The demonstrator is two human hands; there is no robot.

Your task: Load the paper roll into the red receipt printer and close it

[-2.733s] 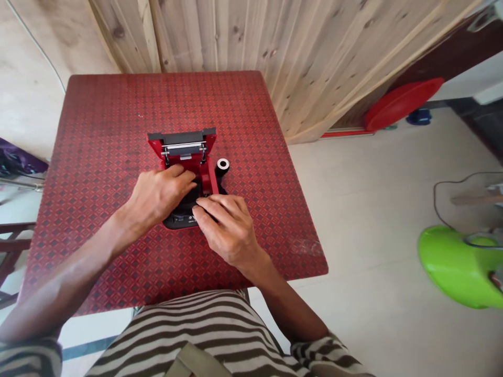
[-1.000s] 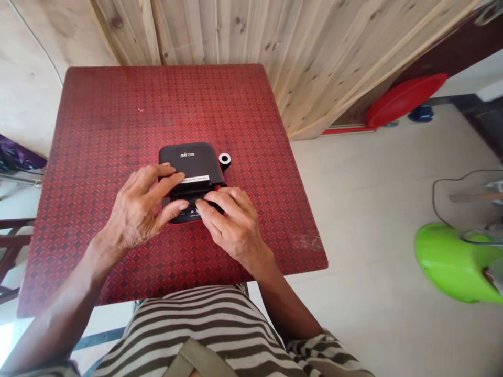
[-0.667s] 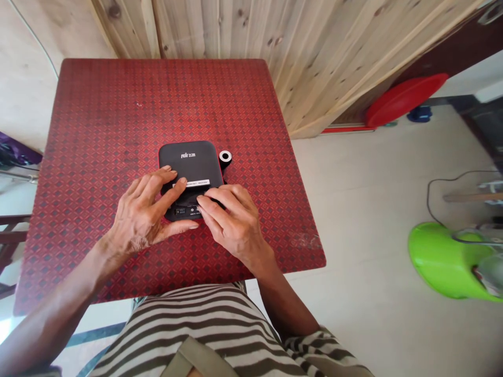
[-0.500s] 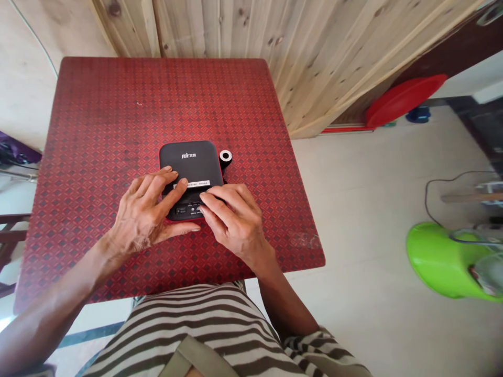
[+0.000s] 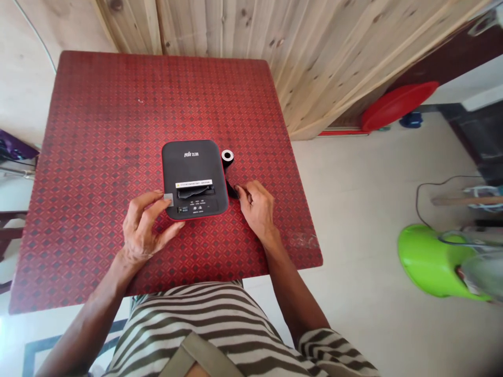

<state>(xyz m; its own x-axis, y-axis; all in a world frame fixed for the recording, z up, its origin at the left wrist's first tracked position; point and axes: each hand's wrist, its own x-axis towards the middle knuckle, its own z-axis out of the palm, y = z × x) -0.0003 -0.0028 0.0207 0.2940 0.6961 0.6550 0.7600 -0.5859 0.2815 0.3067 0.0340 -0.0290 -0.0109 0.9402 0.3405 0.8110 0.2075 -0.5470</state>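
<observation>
A black label printer (image 5: 192, 167) with red sides lies flat on the table, a dark strip showing in its slot. My left hand (image 5: 147, 225) is at its front left corner, fingers apart. The fingertips touch a small grey patch (image 5: 168, 199) there, and the thumb reaches along the front edge. Right of the printer, my right hand (image 5: 257, 209) is closed, thumb and finger pinching a black strip (image 5: 232, 190). That strip leads up toward a small roll (image 5: 227, 156) with a white ring-shaped end, beside the printer's right side.
The red patterned table (image 5: 165, 99) meets a wooden plank wall (image 5: 220, 26) at the back. On the floor to the right are a bright green stool-like object (image 5: 424, 262), a cable (image 5: 418, 199) and a red round object (image 5: 396, 107) leaning by the wall.
My right hand has left the printer's front panel and moved right to the black strip. My left hand has slid off the top to the front left corner, uncovering the slot.
</observation>
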